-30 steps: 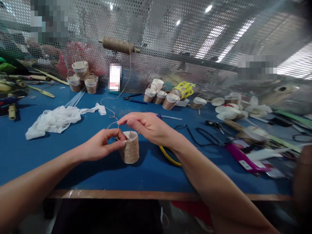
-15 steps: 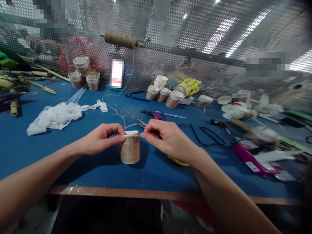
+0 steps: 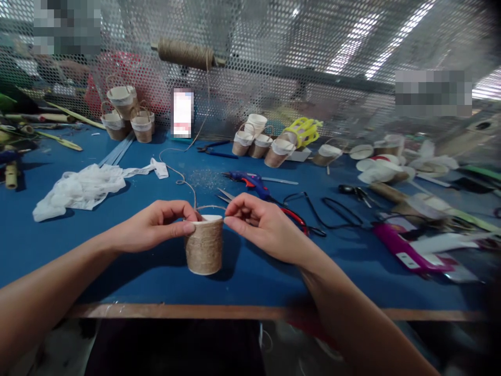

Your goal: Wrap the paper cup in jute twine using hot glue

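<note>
A small cup [image 3: 204, 250] wrapped in brown twine, with a white inside, stands upright on the blue table in front of me. My left hand [image 3: 156, 224] pinches its left rim, thumb outside and fingers inside. At the right side of the rim, my right hand [image 3: 264, 227] has thumb and fingers closed on the twine [image 3: 211, 207], which arches over the cup's far side. From there the strand runs back across the table and up to a spool [image 3: 183, 54]. Scissor blades [image 3: 225, 195] poke out just behind my right hand.
A blue glue gun [image 3: 254, 184] lies beyond my right hand, with pliers [image 3: 217, 150] farther back. White lace ribbon [image 3: 86, 188] is heaped at left. Finished-looking little baskets [image 3: 143, 128] and more baskets [image 3: 279, 152] stand along the mesh. A purple tool [image 3: 407, 253] lies at right.
The camera view has shifted slightly. The cup sits a little lower and farther left in the picture, and my right hand has moved slightly left with it. Both grips look the same.
</note>
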Demonstrator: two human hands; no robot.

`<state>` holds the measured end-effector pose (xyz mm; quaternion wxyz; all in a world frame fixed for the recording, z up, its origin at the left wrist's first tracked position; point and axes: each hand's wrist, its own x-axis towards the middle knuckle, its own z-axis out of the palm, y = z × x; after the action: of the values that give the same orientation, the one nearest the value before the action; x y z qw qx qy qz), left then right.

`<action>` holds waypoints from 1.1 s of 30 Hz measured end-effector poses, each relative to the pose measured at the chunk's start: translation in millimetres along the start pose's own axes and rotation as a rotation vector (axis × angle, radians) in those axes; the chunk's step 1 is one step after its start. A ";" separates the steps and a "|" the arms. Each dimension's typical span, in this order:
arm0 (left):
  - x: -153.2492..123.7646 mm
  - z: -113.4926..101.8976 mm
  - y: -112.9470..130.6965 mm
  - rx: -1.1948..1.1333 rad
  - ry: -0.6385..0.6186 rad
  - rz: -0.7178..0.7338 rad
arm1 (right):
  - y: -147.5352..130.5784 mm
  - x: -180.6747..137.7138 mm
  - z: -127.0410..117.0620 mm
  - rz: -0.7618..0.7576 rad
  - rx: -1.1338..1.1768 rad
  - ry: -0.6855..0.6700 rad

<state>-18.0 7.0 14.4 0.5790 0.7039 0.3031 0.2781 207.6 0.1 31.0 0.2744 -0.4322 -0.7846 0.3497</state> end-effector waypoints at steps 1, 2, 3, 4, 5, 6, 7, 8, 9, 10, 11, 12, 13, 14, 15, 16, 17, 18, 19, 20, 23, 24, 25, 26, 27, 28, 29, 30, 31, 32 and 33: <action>-0.1 0.1 0.4 -0.002 0.001 -0.001 | 1.1 -0.5 0.2 0.009 0.032 -0.009; -0.2 0.1 0.7 -0.004 0.001 0.000 | 1.8 -1.0 0.3 0.012 0.059 -0.018; -0.2 -0.1 0.7 -0.005 0.002 0.002 | 2.2 -1.4 0.3 0.014 0.079 -0.025; -0.2 -0.4 0.7 -0.003 0.005 0.005 | 2.2 -1.8 0.2 0.016 0.094 -0.028; -0.2 -0.7 0.5 0.000 0.008 0.007 | 1.9 -2.2 0.1 0.017 0.105 -0.026; -0.2 -1.0 0.2 0.004 0.012 0.008 | 1.6 -2.5 -0.1 0.018 0.115 -0.021; -0.1 -1.4 -0.1 0.009 0.014 0.007 | 1.2 -2.8 -0.2 0.021 0.122 -0.017; -0.1 -1.6 -0.4 0.013 0.015 0.005 | 0.9 -3.1 -0.3 0.027 0.124 -0.018; -0.1 -1.9 -0.7 0.016 0.015 0.002 | 0.7 -3.2 -0.4 0.033 0.123 -0.023; -0.1 -2.0 -0.9 0.018 0.012 0.000 | 0.6 -3.1 -0.4 0.035 0.122 -0.030; -0.2 -2.1 -1.0 0.018 0.008 -0.003 | 0.6 -3.0 -0.5 0.033 0.118 -0.039; -0.3 -2.2 -0.9 0.017 0.002 -0.005 | 0.6 -2.7 -0.5 0.030 0.113 -0.052; -0.4 -2.2 -0.7 0.016 -0.003 -0.006 | 0.6 -2.3 -0.5 0.023 0.110 -0.064; -0.5 -2.2 -0.4 0.015 -0.011 -0.004 | 0.6 -1.8 -0.5 0.017 0.108 -0.078; -0.6 -2.2 0.0 0.014 -0.020 -0.003 | 0.6 -1.4 -0.6 0.014 0.106 -0.093; -0.7 -2.3 0.4 0.010 -0.031 -0.001 | 0.5 -1.1 -0.6 0.014 0.105 -0.111; -0.8 -2.3 0.6 0.006 -0.042 -0.002 | 0.5 -0.8 -0.6 0.017 0.104 -0.126; -1.0 -2.3 0.7 0.001 -0.054 -0.004 | 0.4 -0.7 -0.6 0.021 0.102 -0.140; -1.1 -2.3 0.6 -0.004 -0.061 -0.005 | 0.3 -0.7 -0.6 0.023 0.098 -0.147; -1.1 -2.3 0.3 -0.011 -0.062 -0.007 | 0.3 -0.8 -0.6 0.025 0.094 -0.154; -0.2 -2.3 -1.7 -0.031 -0.040 0.003 | 0.1 -1.6 -0.8 0.022 0.072 -0.156; 0.3 -2.4 -2.6 -0.034 -0.028 0.012 | 0.1 -1.9 -0.8 0.017 0.062 -0.157; 0.8 -2.5 -3.4 -0.032 -0.016 0.020 | 0.0 -2.1 -0.9 0.011 0.047 -0.158; 1.4 -2.7 -4.3 -0.023 -0.007 0.030 | -0.2 -2.2 -0.9 0.001 0.032 -0.158; 1.9 -2.9 -5.0 -0.004 0.002 0.038 | -0.4 -2.2 -0.8 -0.010 0.016 -0.159; 2.3 -3.1 -5.7 0.025 0.010 0.045 | -0.7 -2.0 -0.6 -0.020 0.000 -0.158; 2.6 -3.1 -6.3 0.065 0.018 0.053 | -1.2 -1.8 -0.4 -0.029 -0.015 -0.157; 2.8 -2.8 -6.6 0.111 0.025 0.061 | -1.8 -1.5 0.0 -0.040 -0.028 -0.157; 3.0 -2.2 -6.7 0.159 0.035 0.070 | -2.6 -1.2 0.4 -0.050 -0.041 -0.155; 3.2 -1.1 -6.4 0.205 0.047 0.079 | -3.4 -0.9 0.9 -0.058 -0.056 -0.153; 3.3 0.4 -5.7 0.243 0.061 0.087 | -4.4 -0.8 1.4 -0.067 -0.072 -0.151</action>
<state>-16.0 10.1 8.9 0.4676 0.7724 0.3214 0.2855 204.8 -2.8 33.5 0.2102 -0.3880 -0.8291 0.3434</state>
